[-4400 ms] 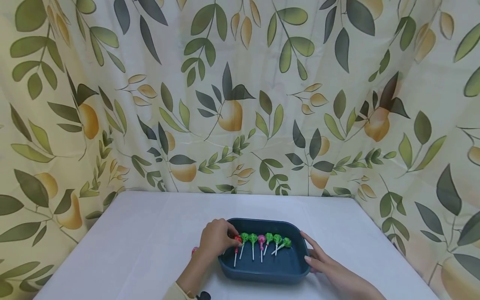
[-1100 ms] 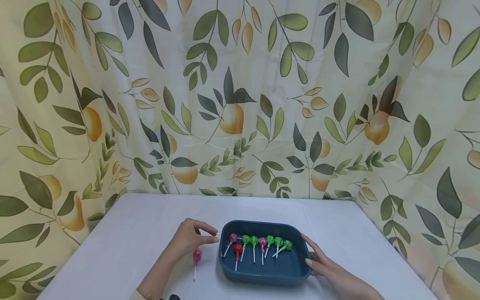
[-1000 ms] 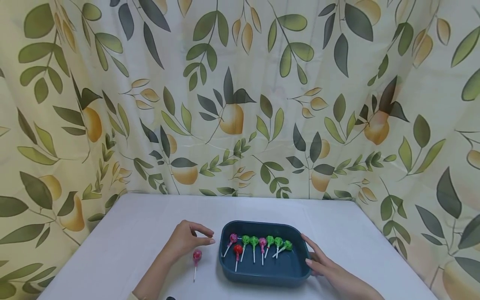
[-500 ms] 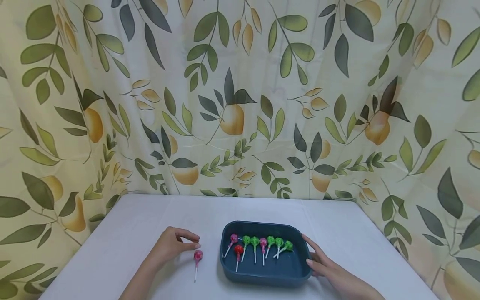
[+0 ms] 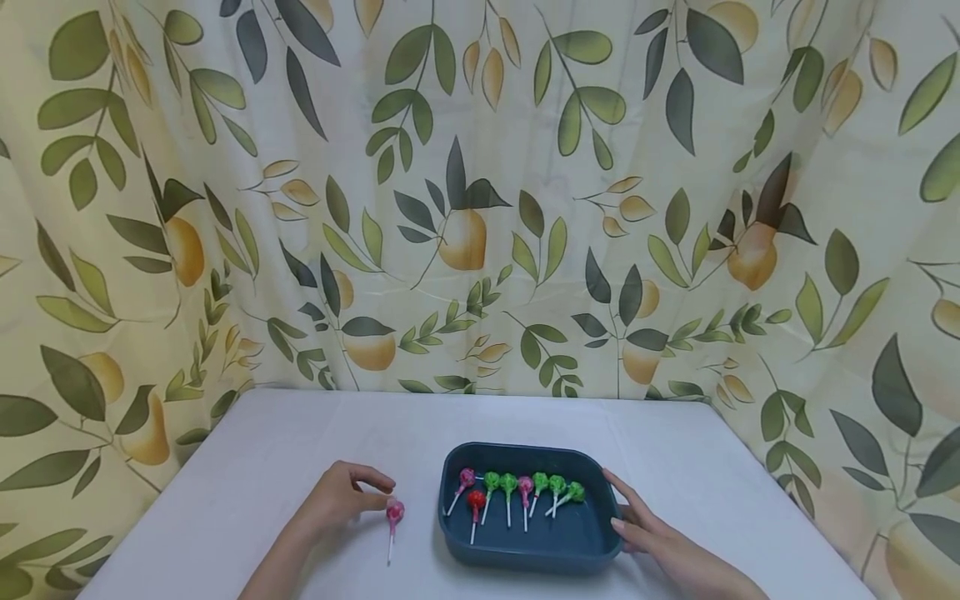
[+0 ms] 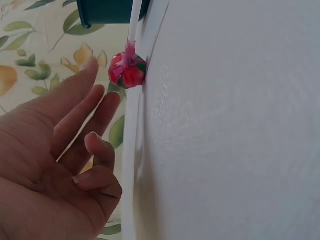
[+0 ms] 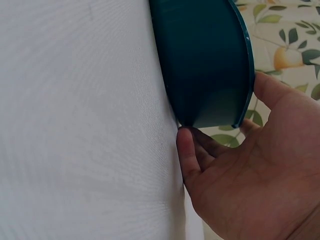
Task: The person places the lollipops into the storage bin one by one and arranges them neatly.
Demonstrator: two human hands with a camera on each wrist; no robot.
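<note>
A pink lollipop [image 5: 395, 510] with a white stick lies on the white table, left of the blue tray [image 5: 532, 557]. My left hand [image 5: 336, 497] is beside its head, with thumb and forefinger reaching to it. In the left wrist view the lollipop's wrapper shows red, pink and green, and the left hand [image 6: 65, 145] has its fingers apart with nothing between them. At the tray's right end my right hand [image 5: 647, 529] rests thumb and fingertips against the rim and outer wall. The right wrist view shows the right hand [image 7: 255, 165] touching the tray's end.
Inside the tray lie several green lollipops [image 5: 508, 483], two pink lollipops [image 5: 467, 477] and a red lollipop [image 5: 476, 499], sticks mostly toward the front. The white table [image 5: 315, 421] ends at a leaf-and-fruit patterned curtain [image 5: 480, 208].
A red and a pink lollipop now lie released at the tray's left. My left hand has moved out of the tray, leftward and down to the lollipop on the table. The right hand stays put.
</note>
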